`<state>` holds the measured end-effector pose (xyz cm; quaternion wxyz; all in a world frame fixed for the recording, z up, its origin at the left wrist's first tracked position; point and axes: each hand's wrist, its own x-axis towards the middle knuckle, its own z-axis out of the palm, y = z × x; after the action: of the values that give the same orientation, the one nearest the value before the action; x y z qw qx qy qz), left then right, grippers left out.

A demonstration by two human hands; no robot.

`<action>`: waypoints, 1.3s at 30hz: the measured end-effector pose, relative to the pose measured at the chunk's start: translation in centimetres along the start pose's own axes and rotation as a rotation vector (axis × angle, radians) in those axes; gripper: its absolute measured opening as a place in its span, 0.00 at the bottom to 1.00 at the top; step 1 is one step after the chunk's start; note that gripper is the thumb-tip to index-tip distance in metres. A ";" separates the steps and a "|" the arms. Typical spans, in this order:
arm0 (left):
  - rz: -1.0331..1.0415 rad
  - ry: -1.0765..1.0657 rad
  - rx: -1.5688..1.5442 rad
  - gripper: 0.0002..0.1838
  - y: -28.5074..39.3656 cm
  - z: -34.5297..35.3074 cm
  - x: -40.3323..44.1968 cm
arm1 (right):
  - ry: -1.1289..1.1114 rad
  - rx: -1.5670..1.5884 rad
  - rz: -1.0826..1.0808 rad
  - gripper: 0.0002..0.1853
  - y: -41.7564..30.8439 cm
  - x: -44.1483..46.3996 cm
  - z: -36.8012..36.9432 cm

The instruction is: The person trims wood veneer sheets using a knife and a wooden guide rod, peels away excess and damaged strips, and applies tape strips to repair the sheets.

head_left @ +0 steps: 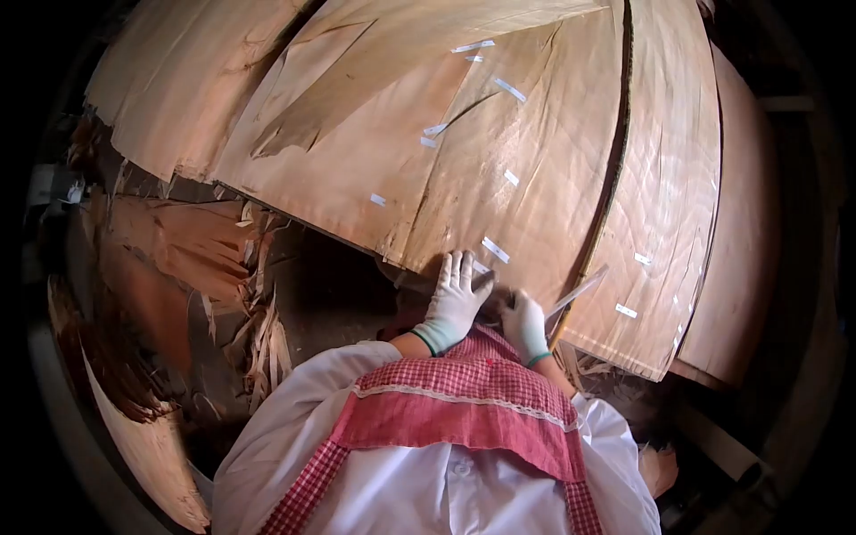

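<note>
My left hand (453, 303), in a white glove with a green cuff, lies on the near edge of a thin wood veneer sheet (526, 214). Its fingers are stretched out and point away from me, close to a short piece of white tape (481, 267). Just to its right, my right hand (523, 323), gloved the same way, is closed at the sheet's edge. A narrow, pale translucent strip (578, 292) sticks out from its right side and crosses a dark gap in the veneer. The fingertips are partly hidden.
Several tape pieces (495, 250) dot the veneer. A loose veneer flap (312, 116) lies across the far left. Further sheets (655, 196) overlap on the right. Torn veneer scraps (263, 339) and a curved piece (147, 446) stand at the left. A pale tube (722, 446) is low right.
</note>
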<state>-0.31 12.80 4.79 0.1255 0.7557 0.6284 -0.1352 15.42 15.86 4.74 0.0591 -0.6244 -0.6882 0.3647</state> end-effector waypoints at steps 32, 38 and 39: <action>-0.565 0.967 -0.797 0.15 -46.3 10.4 -36.8 | -1.405 -0.266 -0.768 0.13 -40.7 -3.0 20.5; -0.601 0.773 -0.883 0.19 -51.0 10.0 -38.8 | -1.438 -0.643 -0.695 0.17 -46.5 -0.4 29.4; -0.563 0.756 -0.908 0.19 -52.2 9.6 -38.1 | -1.424 -0.673 -0.741 0.18 -47.1 0.2 31.3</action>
<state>-58.73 -16.26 8.59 0.1622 0.4295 0.7978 0.3908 -39.88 4.82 8.97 -0.4583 0.0323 -0.7916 0.4029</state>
